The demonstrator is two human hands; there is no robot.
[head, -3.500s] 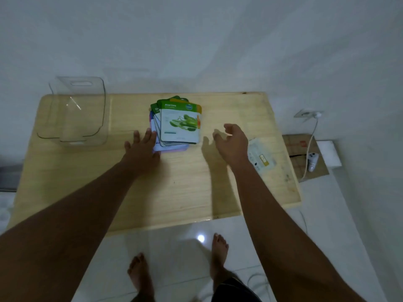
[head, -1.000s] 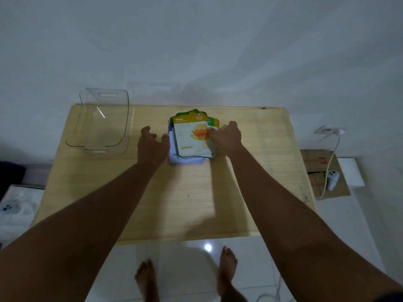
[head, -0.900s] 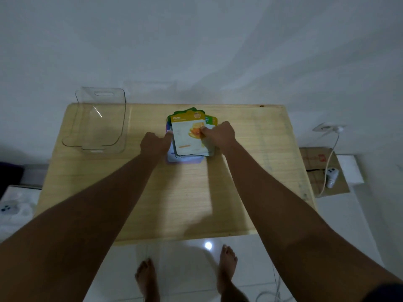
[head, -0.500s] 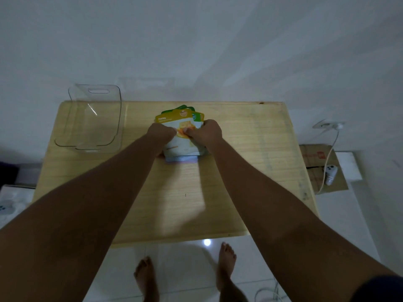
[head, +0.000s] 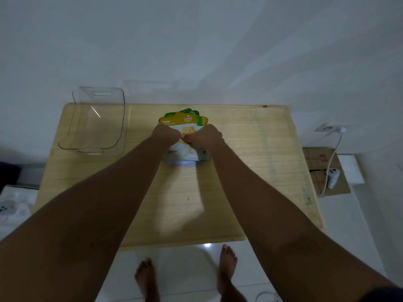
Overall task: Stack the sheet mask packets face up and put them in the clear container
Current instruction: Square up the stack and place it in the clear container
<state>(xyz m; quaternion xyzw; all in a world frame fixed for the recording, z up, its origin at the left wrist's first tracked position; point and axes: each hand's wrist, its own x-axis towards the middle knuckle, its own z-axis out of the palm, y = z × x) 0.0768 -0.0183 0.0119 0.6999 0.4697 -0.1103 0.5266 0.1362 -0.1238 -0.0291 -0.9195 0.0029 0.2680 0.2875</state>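
A stack of sheet mask packets lies face up near the middle of the wooden table, a yellow Honey packet on top with green ones fanned out behind it. My left hand grips the stack's left side and my right hand grips its right side, fingers curled over the top packet and nearly meeting. The stack's middle is hidden under my hands. The clear container stands apart at the table's far left corner, with nothing visible inside.
A white wall runs right behind the table. On the floor to the right lie a flat cardboard piece and a white corded device. A white box sits on the floor at left. My bare feet stand at the table's near edge.
A yellow Honey packet now tops the stack, where a green one did. Both hands have closed in from the stack's sides and now grip it, fingers over the top.
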